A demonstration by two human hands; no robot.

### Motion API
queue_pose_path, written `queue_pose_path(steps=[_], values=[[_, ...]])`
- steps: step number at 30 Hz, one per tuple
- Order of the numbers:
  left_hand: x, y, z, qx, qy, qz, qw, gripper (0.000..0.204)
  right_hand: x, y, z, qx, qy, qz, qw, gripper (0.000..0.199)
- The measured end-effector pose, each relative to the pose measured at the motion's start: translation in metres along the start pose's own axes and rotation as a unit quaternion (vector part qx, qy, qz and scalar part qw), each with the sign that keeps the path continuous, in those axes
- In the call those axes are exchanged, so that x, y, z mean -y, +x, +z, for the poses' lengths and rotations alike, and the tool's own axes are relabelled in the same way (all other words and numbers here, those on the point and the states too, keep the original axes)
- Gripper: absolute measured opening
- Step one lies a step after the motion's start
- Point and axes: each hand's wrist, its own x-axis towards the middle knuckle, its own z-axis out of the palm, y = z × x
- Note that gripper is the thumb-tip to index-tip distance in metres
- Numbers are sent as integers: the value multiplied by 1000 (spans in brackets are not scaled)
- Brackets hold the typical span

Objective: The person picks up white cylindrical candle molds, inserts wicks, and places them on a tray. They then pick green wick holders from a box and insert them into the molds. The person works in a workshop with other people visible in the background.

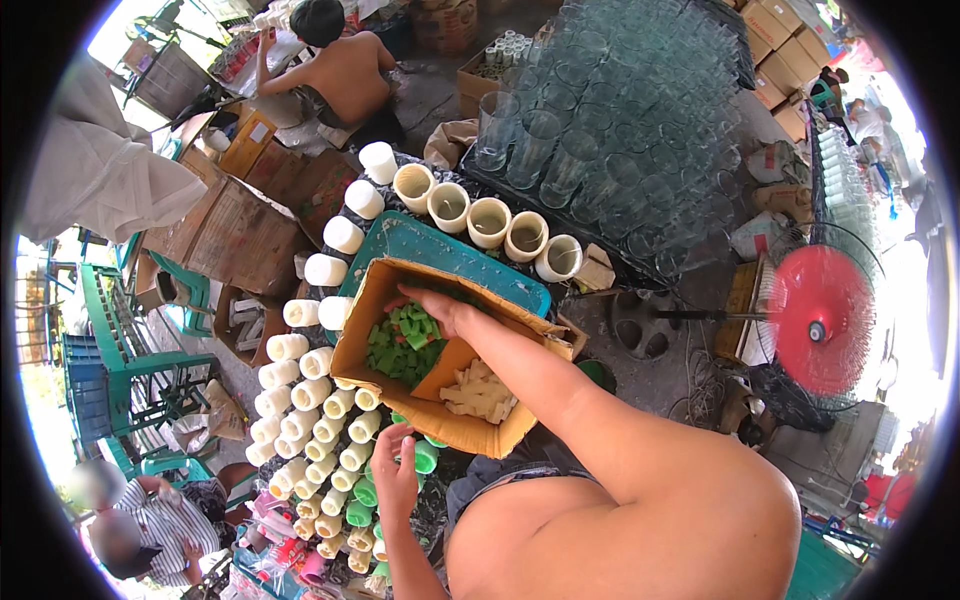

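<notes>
A cardboard box (470,436) sits tilted before me. Inside it lies a heap of small green wax-like pieces (388,362), and pale cream chunks (480,392) occupy a separate section. My right hand (440,308) reaches into the box and gathers a handful of the green pieces, which partly hide its fingers. Just outside the box's near left corner is my left hand (395,470), open, its thumb and fingers apart and nothing in it. Rows of cream and white cylinders (300,425) stand to the left, with several green cylinders (360,513) near my left hand.
Beyond the box are a teal tray (450,258) and hollow cream cylinders (489,222). Many clear glasses (620,120) crowd the far side. A red fan (818,320) stands at right. Another person (345,75) sits at the far left; more people (165,530) are at the lower left.
</notes>
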Motion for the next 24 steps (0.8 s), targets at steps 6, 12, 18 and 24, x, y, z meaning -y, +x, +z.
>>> queue_pose_path(steps=[6, 12, 18, 24], values=[[-47, 48, 9, -28, 31, 22, 999, 19, -9, 16, -1, -12, 34, -49, 998, 26], [-5, 119, 65, -87, 64, 43, 993, 27, -20, 11, 13, -48, 156, -94, 982, 26], [-4, 152, 86, -96, -25, 21, 995, 21, -27, 1, 26, -61, 272, -105, 955, 29], [-7, 159, 92, -131, 45, 31, 990, 28, -30, -14, 37, -100, 243, -165, 951, 36]])
